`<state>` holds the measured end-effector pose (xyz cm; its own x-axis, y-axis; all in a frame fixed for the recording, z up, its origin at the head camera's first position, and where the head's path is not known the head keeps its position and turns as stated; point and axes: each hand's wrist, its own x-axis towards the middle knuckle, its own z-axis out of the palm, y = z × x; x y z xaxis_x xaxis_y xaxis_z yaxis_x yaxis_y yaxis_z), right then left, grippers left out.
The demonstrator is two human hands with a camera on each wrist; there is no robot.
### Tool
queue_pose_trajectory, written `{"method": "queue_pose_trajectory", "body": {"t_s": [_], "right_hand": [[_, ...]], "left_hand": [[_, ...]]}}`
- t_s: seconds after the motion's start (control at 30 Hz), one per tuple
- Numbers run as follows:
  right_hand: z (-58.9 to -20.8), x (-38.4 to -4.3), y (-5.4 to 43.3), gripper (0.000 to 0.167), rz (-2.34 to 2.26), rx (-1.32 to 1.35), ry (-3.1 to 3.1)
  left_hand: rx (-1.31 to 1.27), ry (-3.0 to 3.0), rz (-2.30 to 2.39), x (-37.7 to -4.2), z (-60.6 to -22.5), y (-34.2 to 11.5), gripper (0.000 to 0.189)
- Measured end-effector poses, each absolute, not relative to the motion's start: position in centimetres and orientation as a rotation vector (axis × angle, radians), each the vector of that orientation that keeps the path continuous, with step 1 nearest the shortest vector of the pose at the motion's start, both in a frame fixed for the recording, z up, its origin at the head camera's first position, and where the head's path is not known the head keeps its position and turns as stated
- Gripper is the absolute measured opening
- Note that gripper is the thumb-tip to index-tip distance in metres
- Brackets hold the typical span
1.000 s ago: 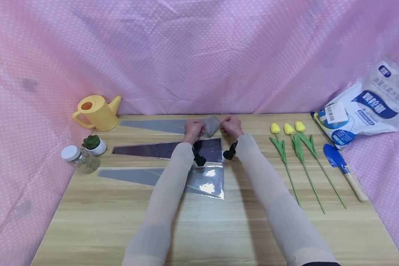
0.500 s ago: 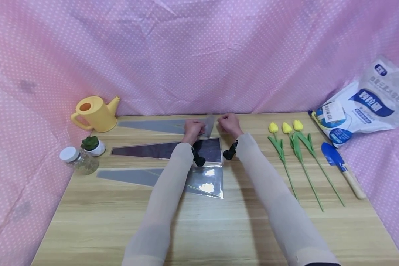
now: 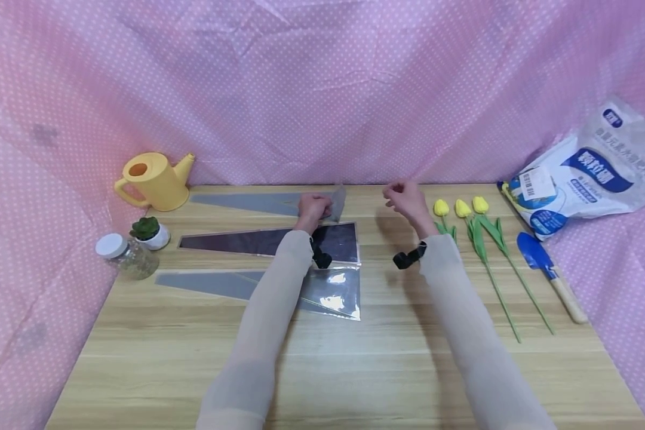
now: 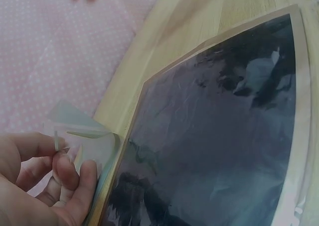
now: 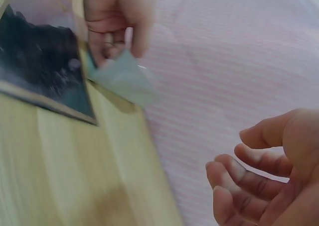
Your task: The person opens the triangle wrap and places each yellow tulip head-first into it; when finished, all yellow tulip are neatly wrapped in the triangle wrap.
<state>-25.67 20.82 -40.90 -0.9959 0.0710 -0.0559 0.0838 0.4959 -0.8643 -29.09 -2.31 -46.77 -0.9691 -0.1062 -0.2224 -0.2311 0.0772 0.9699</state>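
My left hand [image 3: 313, 208] pinches the wide end of the farthest grey tapered flower sleeve [image 3: 247, 202] near the table's back edge. In the left wrist view, the sleeve's translucent film [image 4: 75, 119] stands up past the thumb and fingertips. My right hand [image 3: 407, 200] hovers to the right of it, fingers loosely bent and nothing between them. Close by on its right are three yellow tulips [image 3: 463, 208], the leftmost stem partly behind the right arm. A dark purple sleeve [image 3: 337, 242] lies just in front of the left hand, and another grey sleeve [image 3: 330, 292] nearer, partly under the left forearm.
At the left stand a yellow watering can [image 3: 158, 182], a potted succulent [image 3: 150, 233] and a glass jar [image 3: 137, 260] with a white lid. A blue trowel [image 3: 537, 252] and a white printed bag [image 3: 586, 179] lie at the right. Pink dotted cloth [image 3: 322, 89] hangs behind.
My right hand has come away from the sleeve's end and moved right, toward the tulips. The sleeve's raised end has narrowed and leans by the left hand, which stays in place.
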Motion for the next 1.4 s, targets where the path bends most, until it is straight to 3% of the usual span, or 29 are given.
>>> {"method": "queue_pose_trajectory", "body": {"t_s": [0.37, 0.73, 1.4], "right_hand": [[-39.0, -20.2, 26.7, 0.035, -1.469, 0.173, 2.929], [-40.4, -15.2, 31.4, 0.044, -1.192, 0.310, 2.974], [-44.7, -11.2, 33.8, 0.060, -0.807, 0.229, 2.778]], "left_hand": [[-0.335, 2.236, 2.014, -29.2, -46.7, -2.5, 0.019], [-0.319, 2.254, 1.975, -29.4, -47.1, -2.8, 0.018], [-0.312, 2.239, 1.975, -29.4, -47.1, -2.9, 0.018]]}}
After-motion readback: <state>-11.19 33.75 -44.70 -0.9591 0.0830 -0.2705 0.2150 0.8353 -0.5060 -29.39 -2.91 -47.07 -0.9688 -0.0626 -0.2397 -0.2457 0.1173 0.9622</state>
